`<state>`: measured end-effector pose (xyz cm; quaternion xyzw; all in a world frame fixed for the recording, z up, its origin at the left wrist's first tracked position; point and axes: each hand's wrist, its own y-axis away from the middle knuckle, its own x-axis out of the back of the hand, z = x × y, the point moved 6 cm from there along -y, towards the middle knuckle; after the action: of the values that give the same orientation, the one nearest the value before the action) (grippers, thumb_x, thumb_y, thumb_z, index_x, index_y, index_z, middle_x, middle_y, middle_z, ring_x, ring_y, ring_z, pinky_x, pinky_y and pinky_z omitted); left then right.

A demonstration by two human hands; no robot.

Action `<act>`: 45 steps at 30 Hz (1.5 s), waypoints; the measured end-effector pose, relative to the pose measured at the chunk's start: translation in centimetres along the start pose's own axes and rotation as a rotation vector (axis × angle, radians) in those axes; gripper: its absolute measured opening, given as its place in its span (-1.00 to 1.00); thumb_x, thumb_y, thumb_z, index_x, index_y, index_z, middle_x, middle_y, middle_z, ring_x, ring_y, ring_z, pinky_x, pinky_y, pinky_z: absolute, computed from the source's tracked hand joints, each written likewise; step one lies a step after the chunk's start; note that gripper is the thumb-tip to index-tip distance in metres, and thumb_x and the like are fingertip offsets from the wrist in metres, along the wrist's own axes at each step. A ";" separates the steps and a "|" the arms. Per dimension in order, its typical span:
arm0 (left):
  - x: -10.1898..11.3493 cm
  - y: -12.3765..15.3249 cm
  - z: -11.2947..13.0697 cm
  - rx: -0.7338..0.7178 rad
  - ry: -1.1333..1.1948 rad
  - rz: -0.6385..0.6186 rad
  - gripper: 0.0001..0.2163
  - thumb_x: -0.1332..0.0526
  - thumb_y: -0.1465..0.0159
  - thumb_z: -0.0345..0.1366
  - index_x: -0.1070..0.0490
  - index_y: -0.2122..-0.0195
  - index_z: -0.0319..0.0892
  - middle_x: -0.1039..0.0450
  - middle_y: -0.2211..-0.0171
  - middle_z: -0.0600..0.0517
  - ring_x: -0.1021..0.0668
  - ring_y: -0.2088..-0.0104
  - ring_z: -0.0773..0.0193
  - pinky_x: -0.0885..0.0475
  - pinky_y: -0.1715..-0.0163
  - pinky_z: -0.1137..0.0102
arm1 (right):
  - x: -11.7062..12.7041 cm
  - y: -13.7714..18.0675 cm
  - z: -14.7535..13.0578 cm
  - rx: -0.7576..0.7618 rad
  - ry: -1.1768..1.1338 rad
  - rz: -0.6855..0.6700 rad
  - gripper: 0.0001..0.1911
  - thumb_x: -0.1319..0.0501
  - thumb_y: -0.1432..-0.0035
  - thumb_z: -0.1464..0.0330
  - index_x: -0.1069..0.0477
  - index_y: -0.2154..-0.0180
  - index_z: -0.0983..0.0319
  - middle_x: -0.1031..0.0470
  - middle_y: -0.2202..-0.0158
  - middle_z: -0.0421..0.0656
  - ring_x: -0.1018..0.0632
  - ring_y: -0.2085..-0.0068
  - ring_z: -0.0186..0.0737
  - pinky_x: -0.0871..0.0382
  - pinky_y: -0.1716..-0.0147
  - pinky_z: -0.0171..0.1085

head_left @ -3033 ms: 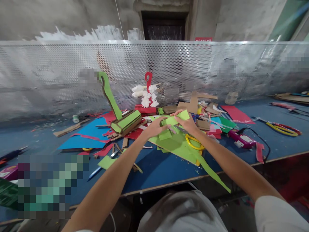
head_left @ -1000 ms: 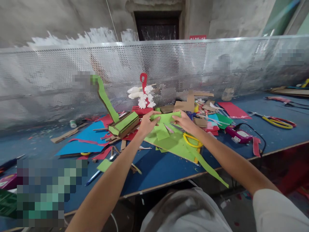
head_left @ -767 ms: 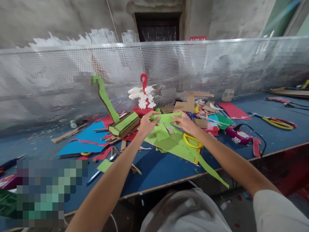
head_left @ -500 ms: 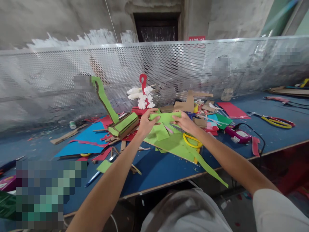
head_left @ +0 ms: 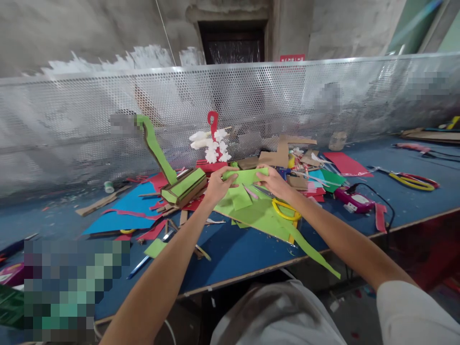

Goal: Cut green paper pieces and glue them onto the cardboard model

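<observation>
Carefully, it seemed, the green strip (head_left: 247,176) was held up by both ends, maybe so that it would stay straight and not flop. It was above the middle of the worktop (head_left: 233,261), nearer the back edge than the front edge. The left hand (head_left: 217,184) was nearly closed, pinching one end with the thumb in front and fingers behind. The right hand (head_left: 276,182) pinched the other end in much the same way. Under them lay a big green sheet (head_left: 258,218); it was hard to tell if the strip touched it. The scissors (head_left: 278,213) lay on that sheet, yellow handle toward the front edge, perhaps easy to grab there. Both arms (head_left: 172,258) stretched out over the front edge, one from each side, and the hands faced each other.
</observation>
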<state>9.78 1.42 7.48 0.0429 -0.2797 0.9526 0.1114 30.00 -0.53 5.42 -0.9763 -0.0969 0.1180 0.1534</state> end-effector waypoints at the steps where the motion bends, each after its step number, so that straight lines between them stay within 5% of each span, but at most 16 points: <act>1: 0.0 0.0 0.0 -0.002 -0.012 0.003 -0.62 -0.47 -0.15 -0.05 -0.65 0.10 -0.18 -0.44 0.29 0.07 -0.43 0.48 0.48 -0.74 0.29 0.30 | 0.0 0.0 0.1 -0.003 0.010 0.004 -0.52 -0.52 0.08 0.19 -0.33 0.22 0.14 -0.36 0.34 -0.27 -0.38 0.36 -0.32 -0.30 0.42 -0.31; 8: 1.1 -0.3 0.1 0.015 -0.013 0.104 -0.56 -0.53 -0.09 -0.15 -0.59 0.02 -0.17 -0.47 0.36 0.06 -0.51 0.48 0.39 -0.63 0.47 0.42 | 1.0 -0.1 0.1 0.020 0.297 0.089 -0.67 -0.40 -0.02 0.19 -0.43 0.20 0.17 -0.39 0.34 -0.26 -0.43 0.34 -0.31 -0.38 0.38 -0.31; 13: 1.5 -0.1 0.3 0.046 0.205 0.156 -0.36 -0.52 -0.13 -0.03 -0.44 -0.21 -0.07 -0.57 0.23 0.03 -0.60 0.39 0.35 -0.63 0.35 0.42 | 1.2 -0.1 -0.1 0.010 0.246 0.135 -0.65 -0.40 0.03 0.17 -0.43 0.20 0.14 -0.39 0.32 -0.26 -0.45 0.32 -0.29 -0.41 0.37 -0.31; 20: -3.2 1.1 -1.3 0.216 0.177 -0.162 -0.40 -0.57 0.03 0.13 -0.60 0.14 -0.24 -0.67 0.18 -0.17 -0.69 0.19 0.02 -0.62 0.16 0.19 | -0.4 0.4 0.3 0.029 0.168 0.108 -0.63 -0.42 0.04 0.15 -0.44 0.22 0.15 -0.43 0.32 -0.26 -0.44 0.34 -0.29 -0.36 0.38 -0.31; 25: -3.5 1.0 -2.4 0.191 0.090 0.059 -0.52 -0.55 0.04 0.10 -0.59 0.31 -0.19 -0.67 0.29 -0.08 -0.64 0.31 0.10 -0.59 0.22 0.22 | -1.2 0.7 -0.1 0.102 0.318 0.061 -0.67 -0.40 -0.04 0.12 -0.46 0.23 0.16 -0.45 0.32 -0.25 -0.41 0.39 -0.29 -0.34 0.40 -0.28; 33: -1.9 0.4 -2.5 0.225 0.213 0.164 -0.54 -0.58 0.13 0.02 -0.58 0.34 -0.21 -0.65 0.35 -0.04 -0.60 0.39 0.22 -0.53 0.37 0.36 | -1.2 0.7 -0.7 0.148 0.306 0.027 -0.70 -0.42 -0.05 0.17 -0.45 0.24 0.17 -0.44 0.39 -0.27 -0.42 0.42 -0.30 -0.35 0.35 -0.24; 40: -4.6 1.3 -2.1 0.276 0.361 -0.007 -0.52 -0.59 0.10 0.03 -0.56 0.31 -0.20 -0.64 0.32 -0.07 -0.66 0.24 0.12 -0.56 0.26 0.32 | -1.7 0.9 -0.4 0.121 0.261 0.090 -0.63 -0.43 0.02 0.11 -0.44 0.25 0.15 -0.50 0.34 -0.23 -0.51 0.34 -0.23 -0.47 0.22 -0.18; 45: -4.2 1.2 -2.4 0.266 0.264 0.015 -0.55 -0.59 0.10 0.01 -0.55 0.36 -0.20 -0.63 0.35 -0.06 -0.64 0.30 0.11 -0.53 0.30 0.29 | -1.6 0.7 -0.9 0.117 0.312 0.030 -0.62 -0.39 -0.07 0.06 -0.41 0.19 0.14 -0.50 0.29 -0.20 -0.53 0.32 -0.22 -0.48 0.24 -0.18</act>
<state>13.52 0.96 4.28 -0.0703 -0.1344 0.9794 0.1332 28.78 -1.85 6.33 -0.9735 -0.0501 -0.0274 0.2212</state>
